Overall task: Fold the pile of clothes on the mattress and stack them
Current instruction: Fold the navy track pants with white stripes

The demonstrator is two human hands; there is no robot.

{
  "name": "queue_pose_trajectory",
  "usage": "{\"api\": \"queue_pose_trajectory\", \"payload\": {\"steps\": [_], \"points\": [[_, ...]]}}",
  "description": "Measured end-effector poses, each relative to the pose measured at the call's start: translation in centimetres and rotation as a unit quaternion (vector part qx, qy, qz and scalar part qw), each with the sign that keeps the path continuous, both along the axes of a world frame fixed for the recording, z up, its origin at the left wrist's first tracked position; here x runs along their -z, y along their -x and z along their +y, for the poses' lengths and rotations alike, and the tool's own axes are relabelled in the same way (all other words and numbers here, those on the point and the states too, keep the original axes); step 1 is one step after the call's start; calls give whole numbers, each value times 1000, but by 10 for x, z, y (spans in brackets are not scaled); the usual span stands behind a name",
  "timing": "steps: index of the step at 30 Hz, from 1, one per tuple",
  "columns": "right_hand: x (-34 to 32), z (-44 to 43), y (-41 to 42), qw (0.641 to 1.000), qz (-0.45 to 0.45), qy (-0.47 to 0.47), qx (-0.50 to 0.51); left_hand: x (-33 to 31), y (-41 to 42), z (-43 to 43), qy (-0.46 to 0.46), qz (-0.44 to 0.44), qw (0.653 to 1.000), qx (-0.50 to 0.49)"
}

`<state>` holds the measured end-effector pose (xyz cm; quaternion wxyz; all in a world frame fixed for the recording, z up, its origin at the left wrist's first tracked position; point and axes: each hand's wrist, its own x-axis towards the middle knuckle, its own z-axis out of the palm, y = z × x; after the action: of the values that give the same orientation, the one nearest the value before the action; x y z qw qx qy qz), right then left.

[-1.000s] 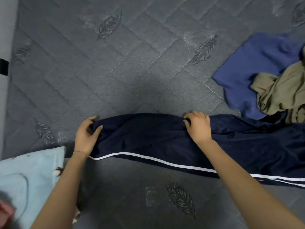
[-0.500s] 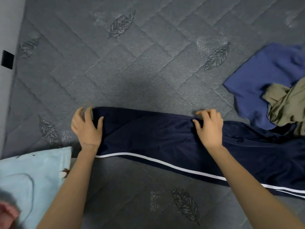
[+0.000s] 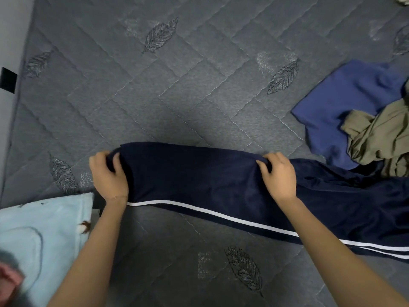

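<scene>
The navy trousers lie stretched across the grey quilted mattress, running from the middle left off toward the right edge of view. The mattress is stitched in a zigzag pattern with leaf motifs; along its left side runs a pale wall bearing a small black fitting.

The left hand grips the trousers' left end, its fingers curled round a bunch of the cloth. The right hand sits further along and pinches the far edge between thumb and curled fingers. The stretch between the hands lies fairly smooth; right of the right hand it is more rumpled. A white stripe runs along the near edge, doubling toward the right.

At the right, a blue garment lies crumpled with an olive garment on top, both touching the trousers. A light blue cloth lies at the lower left, just beside the left forearm.
</scene>
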<state>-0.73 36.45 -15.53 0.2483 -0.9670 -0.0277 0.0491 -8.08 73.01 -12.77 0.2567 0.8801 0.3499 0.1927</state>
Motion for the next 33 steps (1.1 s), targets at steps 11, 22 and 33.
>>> {"api": "queue_pose_trajectory", "payload": {"steps": [11, 22, 33], "points": [[12, 8, 22, 987, 50, 116, -99, 44, 1, -3, 69, 212, 975, -11], [15, 4, 73, 977, 137, 143, -76, 35, 2, 0, 331, 214, 906, -155], [-21, -51, 78, 970, 191, 147, 27, -33, 0, -100, 128, 181, 953, 205]]}}
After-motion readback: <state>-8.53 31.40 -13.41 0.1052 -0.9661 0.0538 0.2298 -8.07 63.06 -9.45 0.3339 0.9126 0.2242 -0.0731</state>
